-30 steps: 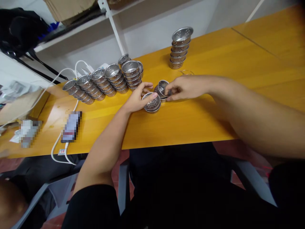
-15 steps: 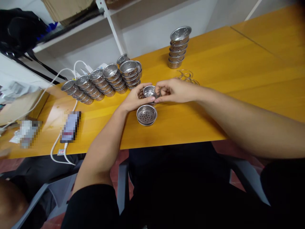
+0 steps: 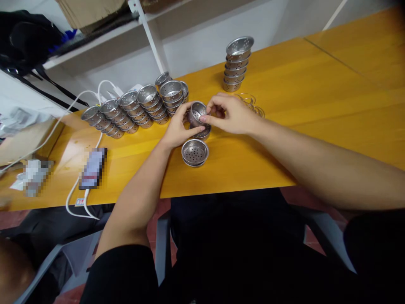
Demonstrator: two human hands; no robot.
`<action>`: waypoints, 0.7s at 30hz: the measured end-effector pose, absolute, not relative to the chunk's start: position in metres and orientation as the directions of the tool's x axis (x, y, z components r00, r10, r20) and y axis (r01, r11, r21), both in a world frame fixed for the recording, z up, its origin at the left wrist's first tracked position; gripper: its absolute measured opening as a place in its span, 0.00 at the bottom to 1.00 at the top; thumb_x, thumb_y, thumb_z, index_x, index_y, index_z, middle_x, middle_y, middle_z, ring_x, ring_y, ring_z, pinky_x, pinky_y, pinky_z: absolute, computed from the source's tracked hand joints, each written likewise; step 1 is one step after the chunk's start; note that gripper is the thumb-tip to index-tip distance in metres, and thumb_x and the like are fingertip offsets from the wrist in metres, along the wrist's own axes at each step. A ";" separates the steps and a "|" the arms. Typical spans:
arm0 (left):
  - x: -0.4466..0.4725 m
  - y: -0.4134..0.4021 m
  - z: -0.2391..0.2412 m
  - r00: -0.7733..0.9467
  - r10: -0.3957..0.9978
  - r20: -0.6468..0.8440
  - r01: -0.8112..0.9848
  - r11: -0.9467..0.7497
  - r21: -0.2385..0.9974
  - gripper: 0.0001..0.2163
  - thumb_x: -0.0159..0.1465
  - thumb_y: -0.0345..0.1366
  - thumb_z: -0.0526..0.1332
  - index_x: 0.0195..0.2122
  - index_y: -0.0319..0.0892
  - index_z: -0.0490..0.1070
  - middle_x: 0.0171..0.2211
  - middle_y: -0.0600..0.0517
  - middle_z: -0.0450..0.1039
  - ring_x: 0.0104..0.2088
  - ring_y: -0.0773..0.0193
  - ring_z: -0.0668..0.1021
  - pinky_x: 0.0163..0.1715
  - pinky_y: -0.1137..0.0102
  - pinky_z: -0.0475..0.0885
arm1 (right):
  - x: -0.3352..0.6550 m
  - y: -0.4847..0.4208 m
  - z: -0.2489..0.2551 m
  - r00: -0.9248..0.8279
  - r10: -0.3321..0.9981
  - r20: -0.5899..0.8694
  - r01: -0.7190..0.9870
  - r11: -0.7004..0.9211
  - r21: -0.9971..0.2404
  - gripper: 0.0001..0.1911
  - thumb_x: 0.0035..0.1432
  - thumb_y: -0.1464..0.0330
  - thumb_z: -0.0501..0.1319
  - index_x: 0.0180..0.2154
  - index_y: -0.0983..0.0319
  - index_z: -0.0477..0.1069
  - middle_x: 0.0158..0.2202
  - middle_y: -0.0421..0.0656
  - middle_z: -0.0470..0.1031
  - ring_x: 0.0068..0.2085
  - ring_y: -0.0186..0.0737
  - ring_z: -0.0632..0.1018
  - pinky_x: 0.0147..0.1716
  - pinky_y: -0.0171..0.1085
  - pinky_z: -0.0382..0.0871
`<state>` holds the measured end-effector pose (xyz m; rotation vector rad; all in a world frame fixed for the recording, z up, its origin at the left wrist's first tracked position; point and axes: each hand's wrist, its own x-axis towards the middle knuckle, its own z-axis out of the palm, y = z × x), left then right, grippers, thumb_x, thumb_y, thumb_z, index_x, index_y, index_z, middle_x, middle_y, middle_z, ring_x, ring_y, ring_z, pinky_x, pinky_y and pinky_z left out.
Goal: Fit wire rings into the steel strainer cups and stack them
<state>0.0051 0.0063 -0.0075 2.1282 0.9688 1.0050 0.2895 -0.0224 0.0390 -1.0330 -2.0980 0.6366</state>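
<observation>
A perforated metal strainer basket (image 3: pixel 198 110) is tilted with its mouth toward me, between my two hands. My left hand (image 3: pixel 179 128) grips its left side with fingers behind and thumb in front. Thumb and fingertips of my right hand (image 3: pixel 232 113) are closed at its right rim, the thumb reaching over the opening. Another perforated basket (image 3: pixel 205 133) sits directly beneath, partly hidden by the left thumb. Closer to me are stacked shallow strainers (image 3: pixel 195 153) with holes in their bottoms. Thin bent wire pieces (image 3: pixel 257 110) lie beyond my right hand.
Leaning stacks of baskets (image 3: pixel 148 97) line the back left of the table (image 3: pixel 316 109). Another tall stack (image 3: pixel 238 63) stands at the back right. A phone (image 3: pixel 93 169) with a white cable lies at left. A person sits on the left.
The held basket has risen and tilted, so the basket underneath now shows. My right hand has shifted slightly up and left, its thumb now over the basket's opening.
</observation>
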 end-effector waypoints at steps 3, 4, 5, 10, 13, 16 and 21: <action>0.005 0.004 0.001 0.431 0.781 0.452 0.435 -0.619 0.655 0.51 0.65 0.77 0.81 0.80 0.53 0.74 0.81 0.36 0.77 0.85 0.33 0.78 0.86 0.38 0.80 | 0.289 -0.026 0.040 -0.428 0.802 0.416 0.480 0.592 -0.647 0.27 0.79 0.37 0.78 0.51 0.52 0.84 0.56 0.54 0.84 0.53 0.63 0.85 0.62 0.65 0.86; 0.005 0.003 0.005 0.429 0.777 0.461 0.458 -0.627 0.630 0.49 0.66 0.75 0.81 0.79 0.53 0.75 0.80 0.37 0.77 0.85 0.33 0.77 0.87 0.38 0.78 | 0.289 -0.027 0.040 -0.429 0.798 0.424 0.480 0.599 -0.642 0.25 0.79 0.38 0.79 0.52 0.52 0.85 0.58 0.54 0.84 0.56 0.66 0.85 0.65 0.67 0.86; 0.004 0.002 0.008 0.432 0.772 0.467 0.477 -0.635 0.608 0.48 0.66 0.73 0.82 0.79 0.53 0.75 0.80 0.37 0.78 0.85 0.32 0.76 0.88 0.38 0.77 | 0.289 -0.028 0.040 -0.430 0.794 0.430 0.477 0.604 -0.638 0.24 0.79 0.39 0.79 0.53 0.51 0.86 0.59 0.55 0.85 0.59 0.68 0.85 0.67 0.69 0.85; 0.003 0.003 0.014 0.488 0.729 0.480 0.478 -0.683 0.552 0.47 0.68 0.74 0.80 0.78 0.52 0.75 0.78 0.36 0.78 0.84 0.29 0.76 0.90 0.36 0.73 | 0.291 -0.026 0.038 -0.440 0.788 0.430 0.436 0.606 -0.665 0.23 0.77 0.41 0.82 0.55 0.50 0.90 0.58 0.56 0.84 0.62 0.72 0.85 0.70 0.72 0.85; 0.001 0.007 0.012 0.502 0.724 0.473 0.481 -0.688 0.544 0.48 0.67 0.77 0.79 0.78 0.53 0.75 0.78 0.37 0.77 0.85 0.27 0.75 0.90 0.33 0.71 | 0.291 -0.025 0.038 -0.437 0.801 0.409 0.411 0.582 -0.701 0.26 0.76 0.39 0.83 0.58 0.49 0.92 0.55 0.55 0.83 0.59 0.71 0.86 0.66 0.71 0.88; 0.000 0.010 0.010 0.493 0.726 0.479 0.481 -0.686 0.545 0.49 0.66 0.79 0.79 0.78 0.54 0.75 0.78 0.36 0.77 0.85 0.26 0.75 0.90 0.32 0.71 | 0.291 -0.026 0.040 -0.428 0.806 0.409 0.427 0.579 -0.694 0.26 0.75 0.39 0.84 0.58 0.49 0.93 0.54 0.55 0.84 0.58 0.71 0.86 0.64 0.71 0.89; 0.000 0.006 0.004 0.455 0.767 0.452 0.495 -0.640 0.588 0.54 0.63 0.83 0.79 0.78 0.51 0.74 0.77 0.34 0.78 0.82 0.28 0.79 0.84 0.36 0.80 | 0.311 -0.017 0.049 -0.398 0.826 0.400 0.558 0.564 -0.609 0.25 0.80 0.41 0.81 0.53 0.55 0.89 0.59 0.60 0.83 0.62 0.74 0.84 0.69 0.71 0.83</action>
